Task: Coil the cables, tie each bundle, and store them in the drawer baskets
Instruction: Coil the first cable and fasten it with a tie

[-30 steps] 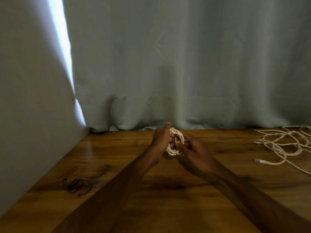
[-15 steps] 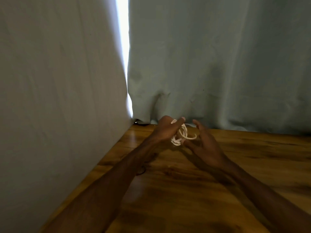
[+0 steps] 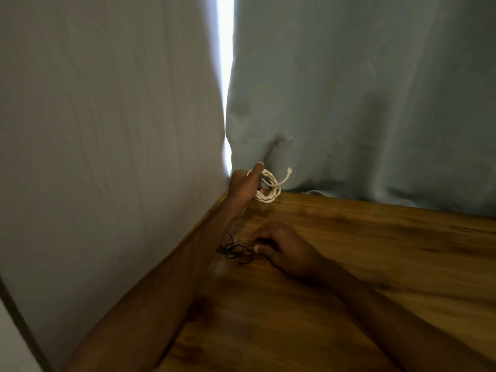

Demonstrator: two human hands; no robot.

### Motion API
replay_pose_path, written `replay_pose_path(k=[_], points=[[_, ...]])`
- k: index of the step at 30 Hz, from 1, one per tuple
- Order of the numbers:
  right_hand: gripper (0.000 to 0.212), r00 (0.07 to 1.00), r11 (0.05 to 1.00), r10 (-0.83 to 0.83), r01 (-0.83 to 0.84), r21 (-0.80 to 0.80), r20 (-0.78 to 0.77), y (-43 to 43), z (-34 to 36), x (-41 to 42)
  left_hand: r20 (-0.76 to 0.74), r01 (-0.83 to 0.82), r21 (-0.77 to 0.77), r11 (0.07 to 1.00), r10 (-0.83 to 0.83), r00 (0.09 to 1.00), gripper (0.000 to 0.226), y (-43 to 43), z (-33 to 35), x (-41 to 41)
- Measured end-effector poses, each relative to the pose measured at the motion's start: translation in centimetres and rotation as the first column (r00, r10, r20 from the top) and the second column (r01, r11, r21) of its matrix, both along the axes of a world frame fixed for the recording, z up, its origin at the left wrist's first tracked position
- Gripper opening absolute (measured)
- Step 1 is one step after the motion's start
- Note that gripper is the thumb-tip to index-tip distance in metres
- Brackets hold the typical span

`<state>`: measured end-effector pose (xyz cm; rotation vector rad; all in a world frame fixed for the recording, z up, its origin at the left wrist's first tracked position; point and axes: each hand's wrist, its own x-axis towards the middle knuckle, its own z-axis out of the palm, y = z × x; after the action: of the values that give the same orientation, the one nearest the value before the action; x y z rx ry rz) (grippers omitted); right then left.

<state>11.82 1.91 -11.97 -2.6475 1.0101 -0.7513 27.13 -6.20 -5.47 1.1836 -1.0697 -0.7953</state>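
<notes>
White cable coil (image 3: 268, 187) is now held by the left hand (image 3: 245, 185) alone, fingers curled round it above the wooden table (image 3: 375, 237) near the curtain (image 3: 349, 103), while the right hand (image 3: 284, 249) has dropped to the black cord (image 3: 234, 251) (pinch not discernible), so tying is probably next.

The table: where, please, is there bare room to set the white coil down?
The stretch of table right of the right hand, up to the curtain hem, is bare, as is the near patch between the forearms. It is crowded by the left edge: black cords lie there, and the left hand holds the white cable coil above the corner.
</notes>
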Motion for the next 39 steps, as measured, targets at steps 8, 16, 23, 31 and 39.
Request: replay_pose_path(k=[8,16,23,31,39], points=[[0.009,0.992,0.992,-0.113,0.109,-0.061,-0.060,-2.0,-0.2,-1.1,-0.093,-0.009,0.064,0.998,0.014,0.996,0.034,0.0,-0.9,1.9],[0.009,0.976,0.968,-0.209,0.197,-0.157,-0.068,-3.3,-1.0,-7.0,-0.140,0.065,0.048,0.997,-0.057,0.988,0.032,-1.0,-2.1,-0.6],[0.007,0.984,0.979,-0.175,0.178,-0.096,0.039,-3.8,-1.6,-10.6,-0.131,0.125,0.067,0.990,-0.115,0.985,0.030,-2.5,-1.7,-5.1],[0.021,0.990,0.988,-0.122,0.128,-0.085,0.068,-3.9,-1.8,-10.5,-0.141,0.106,0.055,0.993,-0.098,0.985,0.034,-3.9,-2.2,-8.2],[0.024,0.996,0.990,-0.042,0.053,-0.130,0.081,-2.2,-1.0,-8.5,-0.266,0.089,0.042,0.995,-0.074,0.961,0.037,-2.9,-2.8,-5.9]])
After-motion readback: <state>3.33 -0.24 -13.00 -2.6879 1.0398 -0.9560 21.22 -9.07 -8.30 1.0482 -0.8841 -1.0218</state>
